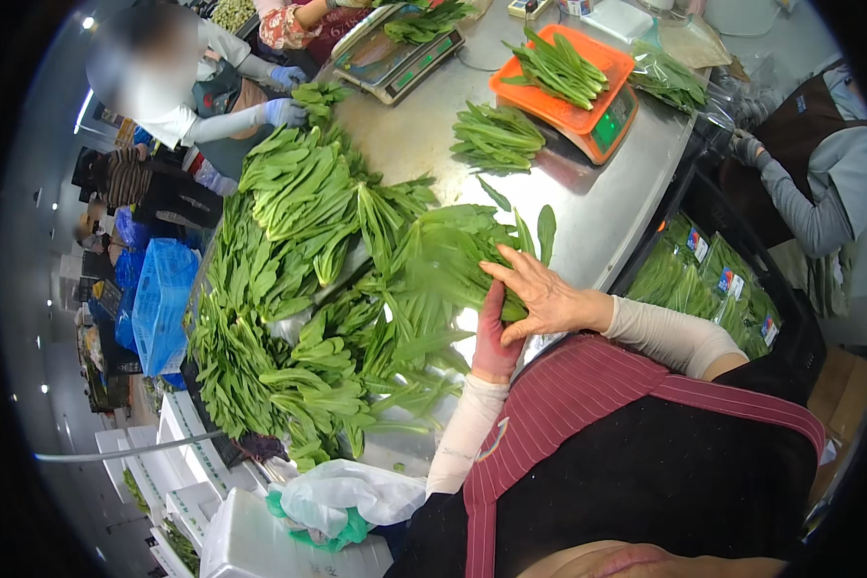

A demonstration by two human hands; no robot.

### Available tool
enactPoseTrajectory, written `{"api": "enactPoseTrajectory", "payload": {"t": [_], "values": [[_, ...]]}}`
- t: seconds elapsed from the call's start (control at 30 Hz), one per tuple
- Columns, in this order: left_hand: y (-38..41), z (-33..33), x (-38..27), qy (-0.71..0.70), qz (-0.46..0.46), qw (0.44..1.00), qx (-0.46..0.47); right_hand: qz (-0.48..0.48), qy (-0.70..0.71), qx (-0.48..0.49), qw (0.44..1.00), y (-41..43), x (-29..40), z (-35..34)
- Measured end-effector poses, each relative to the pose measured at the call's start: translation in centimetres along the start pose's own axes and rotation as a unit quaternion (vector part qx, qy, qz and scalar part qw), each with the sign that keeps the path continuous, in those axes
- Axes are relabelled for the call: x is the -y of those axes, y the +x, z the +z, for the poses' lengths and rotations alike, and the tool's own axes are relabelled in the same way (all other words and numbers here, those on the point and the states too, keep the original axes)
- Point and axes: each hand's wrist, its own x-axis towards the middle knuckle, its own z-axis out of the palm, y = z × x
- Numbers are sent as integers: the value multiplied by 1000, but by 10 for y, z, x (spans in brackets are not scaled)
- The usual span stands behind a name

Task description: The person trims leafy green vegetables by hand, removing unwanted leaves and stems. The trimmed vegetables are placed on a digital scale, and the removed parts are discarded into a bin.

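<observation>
My left hand (497,339), in a pinkish glove, is closed around the stem end of a bunch of long-leaved greens (451,249); part of the grip is hidden. Over the stems lies my bare right hand (542,296), fingers spread, touching the bunch and close to the left thumb. A few loose leaves (546,235) stick out beyond the right fingers. A large heap of the same greens (260,325) covers the table's left side, with tied-looking bunches on top.
On the metal table (585,209) stand an orange scale (600,137) bearing greens, another bunch (497,137) and a second scale (397,61). Co-workers stand across and at right. Packed greens (701,282) fill a black crate. A foam box (282,535) with plastic bags (361,491) is lower left.
</observation>
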Motion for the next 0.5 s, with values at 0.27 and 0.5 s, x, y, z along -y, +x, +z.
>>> {"api": "enactPoseTrajectory", "payload": {"t": [0.27, 0.5], "values": [[21, -9, 15, -259, -161, 952, 3, -35, 34, -27, 998, 6, -28, -13], [52, 20, -14, -314, -110, 943, 13, -35, -9, -170, 985, 36, -73, -57]]}}
